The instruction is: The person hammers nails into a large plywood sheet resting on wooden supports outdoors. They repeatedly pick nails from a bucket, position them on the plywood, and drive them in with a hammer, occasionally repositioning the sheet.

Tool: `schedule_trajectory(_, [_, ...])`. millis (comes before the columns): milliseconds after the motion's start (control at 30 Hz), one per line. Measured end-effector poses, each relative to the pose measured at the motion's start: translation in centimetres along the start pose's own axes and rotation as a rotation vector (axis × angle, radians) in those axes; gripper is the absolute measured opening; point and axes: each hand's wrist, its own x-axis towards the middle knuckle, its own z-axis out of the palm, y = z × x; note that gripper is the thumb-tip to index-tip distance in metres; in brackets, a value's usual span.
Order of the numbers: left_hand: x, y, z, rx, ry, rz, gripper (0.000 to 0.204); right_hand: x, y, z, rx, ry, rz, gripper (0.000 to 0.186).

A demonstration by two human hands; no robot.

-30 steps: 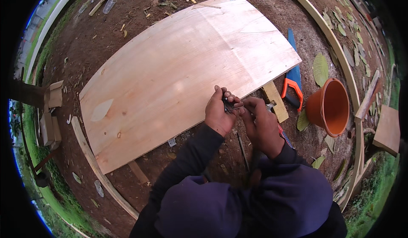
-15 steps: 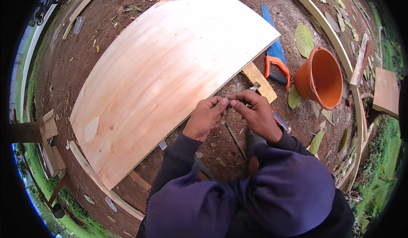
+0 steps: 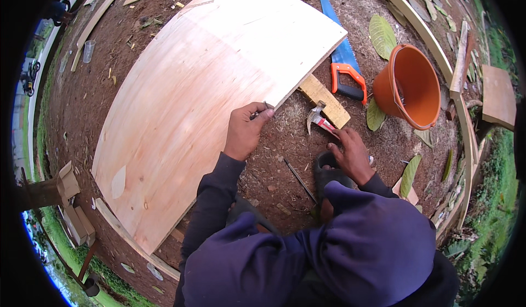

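Observation:
My left hand (image 3: 244, 133) pinches a thin dark nail (image 3: 267, 105) at the near edge of a large pale plywood sheet (image 3: 181, 109). More small dark metal shows among its fingers, too small to make out fully. My right hand (image 3: 353, 156) is closed on the red handle of a claw hammer (image 3: 323, 123). The hammer's metal head points away from me, beside a short wooden block (image 3: 327, 101) that sticks out from under the sheet.
A blue handsaw (image 3: 348, 74) with an orange and black handle lies right of the sheet. Beyond it stands an orange bucket (image 3: 408, 87). A thin dark rod (image 3: 300, 180) lies on the soil near my feet. Large leaves (image 3: 382, 35) and long timber strips (image 3: 419, 24) surround the work.
My hands have parted. The left has moved with the nail to the plywood's edge; the right has moved right and taken hold of the hammer. The view has shifted slightly.

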Motion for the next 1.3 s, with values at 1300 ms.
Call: schedule_trajectory(1300, [10.0,-0.2,5.3,0.391,0.187,0.419,0.016,0.6,-5.8,-9.0,0.534,-0.093,0.252,0.029])
